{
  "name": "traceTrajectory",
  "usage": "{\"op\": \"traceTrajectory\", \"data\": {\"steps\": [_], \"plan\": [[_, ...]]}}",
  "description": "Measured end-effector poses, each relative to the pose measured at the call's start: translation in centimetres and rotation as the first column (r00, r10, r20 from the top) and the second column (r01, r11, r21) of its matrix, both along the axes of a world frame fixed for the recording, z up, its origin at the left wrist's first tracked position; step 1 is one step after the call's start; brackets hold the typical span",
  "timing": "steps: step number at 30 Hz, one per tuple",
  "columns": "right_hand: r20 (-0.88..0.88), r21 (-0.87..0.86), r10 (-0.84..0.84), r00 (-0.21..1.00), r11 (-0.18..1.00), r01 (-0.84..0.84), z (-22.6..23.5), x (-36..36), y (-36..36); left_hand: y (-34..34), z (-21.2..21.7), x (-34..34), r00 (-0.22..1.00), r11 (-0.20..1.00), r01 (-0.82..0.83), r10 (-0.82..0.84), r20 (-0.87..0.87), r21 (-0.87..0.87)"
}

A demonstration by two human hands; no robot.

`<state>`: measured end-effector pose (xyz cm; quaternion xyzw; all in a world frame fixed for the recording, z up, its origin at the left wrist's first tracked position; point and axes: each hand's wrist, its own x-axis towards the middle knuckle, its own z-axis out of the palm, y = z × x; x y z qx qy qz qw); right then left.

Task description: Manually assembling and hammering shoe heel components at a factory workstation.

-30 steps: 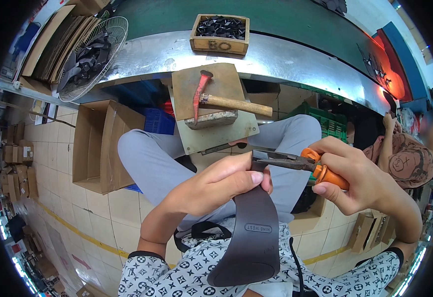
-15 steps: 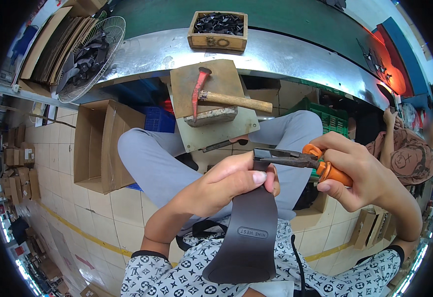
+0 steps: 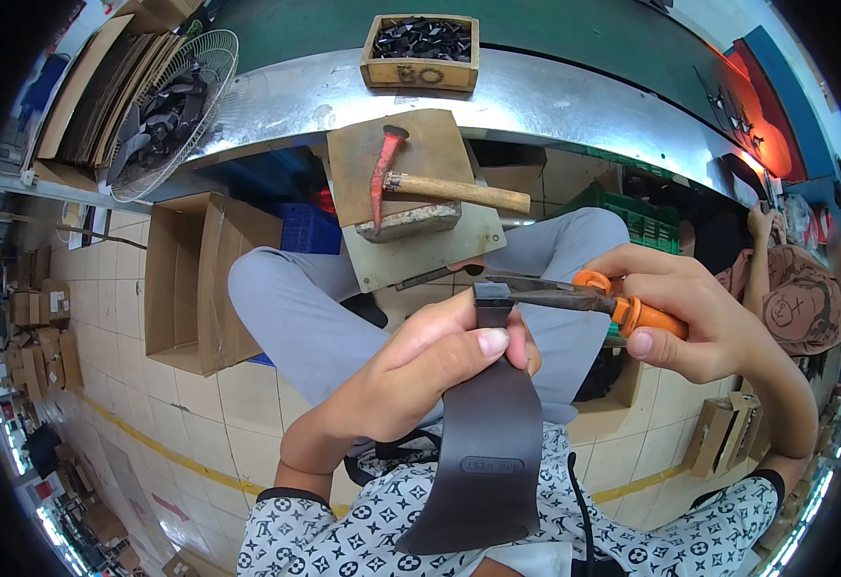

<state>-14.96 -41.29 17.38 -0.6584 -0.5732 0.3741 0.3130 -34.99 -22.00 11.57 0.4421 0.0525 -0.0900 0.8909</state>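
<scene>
The left hand [image 3: 420, 370] pinches one dark strap [image 3: 488, 433] at centre frame, its long axis running from the bottom edge upward. The right hand [image 3: 704, 313] is closed on one pair of orange-handled pliers [image 3: 574, 293], nose pointing left at the strap's top end. One hammer [image 3: 420, 183] lies on a board [image 3: 420, 207] above, and one wooden box [image 3: 422, 50] sits at top centre

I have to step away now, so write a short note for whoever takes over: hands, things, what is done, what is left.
Left hand: holds the dark strap upright over the lap, thumb pressed on its upper part.
Right hand: closed on the orange-handled pliers, tips at the strap's top edge.
Hammer lies unused on the small wooden board at the bench edge.
Done: strap gripped and pliers brought to it.
Left: the work on the strap's top end; how far it has got cannot be told.
</scene>
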Motion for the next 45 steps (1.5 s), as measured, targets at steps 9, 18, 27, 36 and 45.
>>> {"op": "traceTrajectory", "data": {"steps": [9, 18, 27, 36, 45], "plan": [[0.095, 0.018, 0.039, 0.995, 0.999, -0.041, 0.6, 0.1, 0.0, -0.1, 0.0, 0.2, 0.999, 0.999, -0.003, 0.001, 0.042, 0.052], [0.187, -0.043, 0.030, 0.982, 0.999, -0.023, 2.2, -1.3, -0.5, 0.0, 0.6, 0.0, 1.000, 0.988, -0.007, 0.003, 0.023, 0.157], [0.261, -0.036, 0.014, 0.965, 0.999, -0.005, 3.2, -2.2, -0.1, -0.1, 1.6, -0.3, 1.000, 0.976, -0.021, 0.016, 0.024, 0.216], [-0.102, -0.071, -0.359, 0.928, 0.933, 0.353, -0.7, 4.7, 0.2, -1.3, 3.0, -0.7, 0.970, 0.961, -0.240, 0.235, 0.057, 0.134], [0.654, 0.258, -0.485, 0.581, 0.864, 0.432, -18.5, 17.3, 8.9, -1.0, 6.2, -2.2, 0.978, 0.941, -0.176, 0.133, 0.160, 0.289]]}}
